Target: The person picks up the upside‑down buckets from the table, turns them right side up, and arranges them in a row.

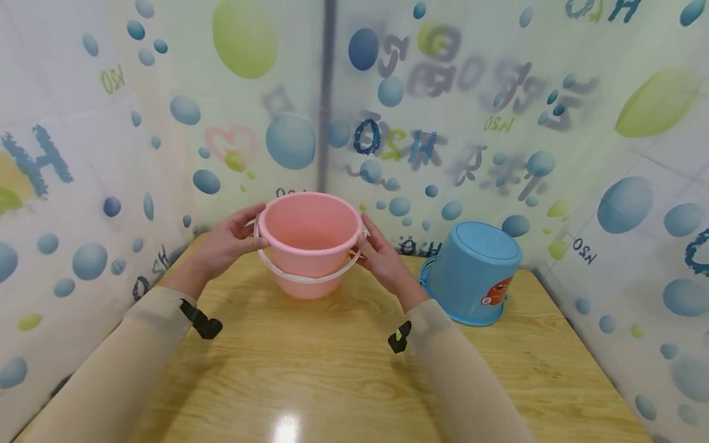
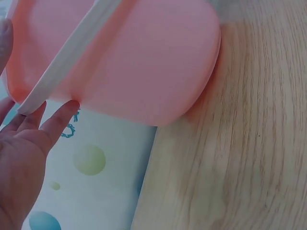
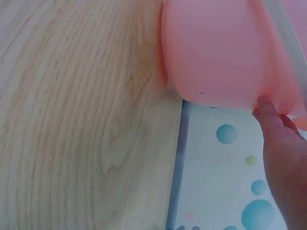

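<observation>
A pink bucket (image 1: pixel 310 263) stands upright, mouth up, just left of the middle of the head view. The left hand (image 1: pixel 227 243) grasps it at the left side of its rim, and the right hand (image 1: pixel 384 258) grasps it at the right side, thumbs toward the front. Its white handle (image 1: pixel 304 279) hangs down in a curve across the front of the bucket. The bottom of the bucket is close to the wooden table (image 1: pixel 332 363); whether it touches cannot be told. In the left wrist view, fingertips press the pink wall beside the handle at lower left; in the right wrist view, fingers touch the wall at right.

A blue bucket (image 1: pixel 471 271) sits upside down on the table, right of the middle of the head view, near the right hand, with a red label (image 1: pixel 497 290) low on its side. Pale sleeves (image 1: pixel 460 363) reach in from the lower corners. Curtains (image 1: pixel 471 98) printed with bubbles and letters fill the top and sides.
</observation>
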Action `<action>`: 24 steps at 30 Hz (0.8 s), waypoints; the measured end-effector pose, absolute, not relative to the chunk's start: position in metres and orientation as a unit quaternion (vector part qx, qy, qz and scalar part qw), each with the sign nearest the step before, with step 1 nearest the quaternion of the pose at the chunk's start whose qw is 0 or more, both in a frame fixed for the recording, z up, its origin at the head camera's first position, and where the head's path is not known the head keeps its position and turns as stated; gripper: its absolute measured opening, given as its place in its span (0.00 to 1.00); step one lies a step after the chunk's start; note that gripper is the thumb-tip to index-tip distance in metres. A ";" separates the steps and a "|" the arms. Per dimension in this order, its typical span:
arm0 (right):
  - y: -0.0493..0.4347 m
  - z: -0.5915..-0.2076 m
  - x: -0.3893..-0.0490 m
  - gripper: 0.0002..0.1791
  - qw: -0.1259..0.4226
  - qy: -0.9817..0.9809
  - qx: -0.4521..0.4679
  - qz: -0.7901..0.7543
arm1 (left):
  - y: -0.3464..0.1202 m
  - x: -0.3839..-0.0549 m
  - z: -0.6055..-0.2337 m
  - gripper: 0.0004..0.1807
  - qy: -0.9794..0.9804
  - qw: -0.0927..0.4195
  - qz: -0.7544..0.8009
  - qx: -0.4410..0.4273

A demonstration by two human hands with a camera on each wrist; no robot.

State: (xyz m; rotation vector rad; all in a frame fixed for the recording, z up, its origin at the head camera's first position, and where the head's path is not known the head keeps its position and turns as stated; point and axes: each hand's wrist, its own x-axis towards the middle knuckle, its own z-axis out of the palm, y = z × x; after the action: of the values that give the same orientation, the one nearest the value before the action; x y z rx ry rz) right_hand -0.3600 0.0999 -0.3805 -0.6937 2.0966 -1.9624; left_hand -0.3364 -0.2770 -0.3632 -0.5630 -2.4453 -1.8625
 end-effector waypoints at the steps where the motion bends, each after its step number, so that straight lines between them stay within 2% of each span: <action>1: 0.099 -0.381 -0.362 0.37 0.094 0.708 -0.229 -0.662 | -0.277 -0.338 -0.365 0.46 -0.784 0.010 -0.594 -0.179; 15: 0.091 -0.386 -0.380 0.38 0.102 0.708 -0.235 -0.658 | -0.280 -0.348 -0.373 0.47 -0.788 0.007 -0.593 -0.162; 24: 0.092 -0.381 -0.382 0.40 0.090 0.733 -0.219 -0.638 | -0.278 -0.352 -0.373 0.49 -0.786 -0.028 -0.601 -0.145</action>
State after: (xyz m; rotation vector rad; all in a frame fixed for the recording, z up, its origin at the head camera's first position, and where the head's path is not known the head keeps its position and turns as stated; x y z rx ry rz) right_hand -0.3816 0.0922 -0.3813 -0.6507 2.1783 -1.8969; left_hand -0.3519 -0.2781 -0.3731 -0.4653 -2.5124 -1.9215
